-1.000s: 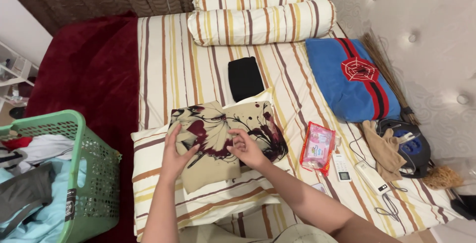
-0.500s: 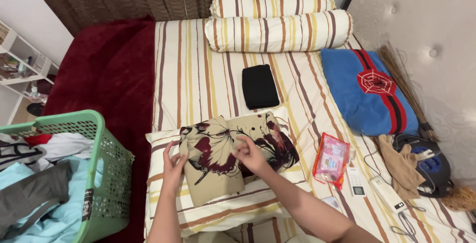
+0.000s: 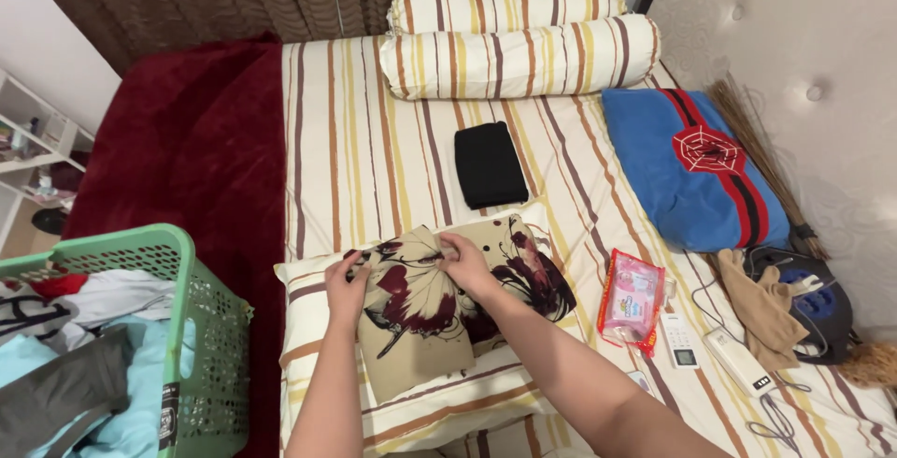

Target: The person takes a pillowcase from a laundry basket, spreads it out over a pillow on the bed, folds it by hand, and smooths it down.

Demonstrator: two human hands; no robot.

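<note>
Both hands work a beige folded cloth with dark red and black flower print (image 3: 439, 304), lying on a striped pillow (image 3: 308, 327) at lower centre of the frame, on the striped bed sheet (image 3: 374, 159). Left hand (image 3: 348, 288) grips the cloth's left edge, fingers curled and pinching the fabric; right hand (image 3: 467, 266) sits just right of it on the cloth's top edge, fingers pressed together and pinching a fold. Black folded cloth (image 3: 489, 164) lies above, apart from the hands. Two striped bolsters (image 3: 514, 42) at top centre. Blue cushion with red web pattern (image 3: 691, 168) at right. Pink plastic wipes pack (image 3: 633, 296) right of the pillow, white remote (image 3: 682, 341) just beside it, tan cloth (image 3: 761, 299) further right. Green plastic laundry basket (image 3: 192, 327) with clothes at lower left, dark red blanket (image 3: 177, 150) at left.
</note>
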